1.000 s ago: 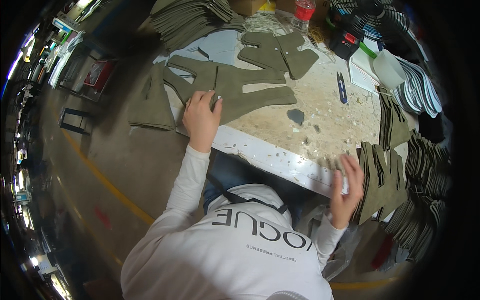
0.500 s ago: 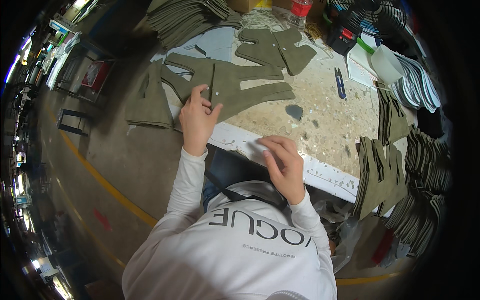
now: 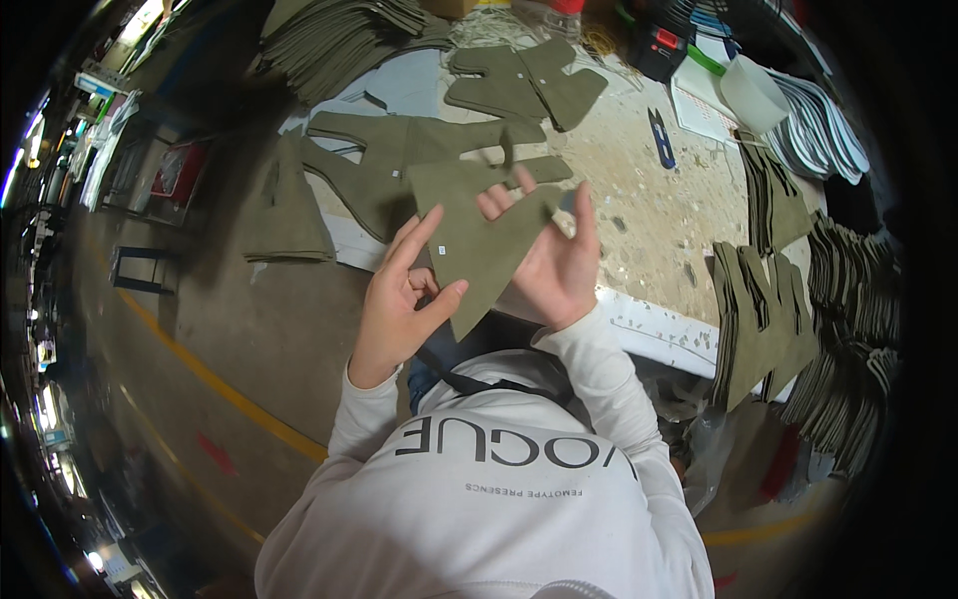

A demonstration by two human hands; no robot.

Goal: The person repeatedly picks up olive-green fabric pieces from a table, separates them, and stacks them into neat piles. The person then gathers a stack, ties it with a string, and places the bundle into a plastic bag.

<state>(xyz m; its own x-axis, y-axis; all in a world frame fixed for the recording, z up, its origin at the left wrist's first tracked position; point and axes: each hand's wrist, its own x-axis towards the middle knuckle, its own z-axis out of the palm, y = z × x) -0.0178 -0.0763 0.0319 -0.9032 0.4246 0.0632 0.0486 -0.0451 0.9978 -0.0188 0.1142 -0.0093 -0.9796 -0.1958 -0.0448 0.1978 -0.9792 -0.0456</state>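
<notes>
An olive-green cut fabric piece (image 3: 469, 240) with a small white sticker is raised and tilted above the table's near edge. My left hand (image 3: 394, 304) is at its left edge, thumb over the front and forefinger along the side. From the right, my right hand (image 3: 559, 270) holds the piece, palm turned up; its fingertips show at a notch in the cloth and its thumb stands apart. Part of the right hand is hidden behind the fabric. Another olive piece (image 3: 384, 145) lies flat beyond, and a further pair of cut pieces (image 3: 524, 80) rests behind it.
Blue-handled thread snips (image 3: 661, 140) lie on the speckled table (image 3: 639, 220). Stacks of olive pieces stand at the far left (image 3: 339, 40) and right (image 3: 853, 299). A white roll (image 3: 753, 95) is beside pale curved sheets (image 3: 813, 130). More olive pieces (image 3: 289, 210) overhang the left edge.
One olive piece has come up off the flat layer toward me and is now between both hands. My right hand has moved up and turned palm upward.
</notes>
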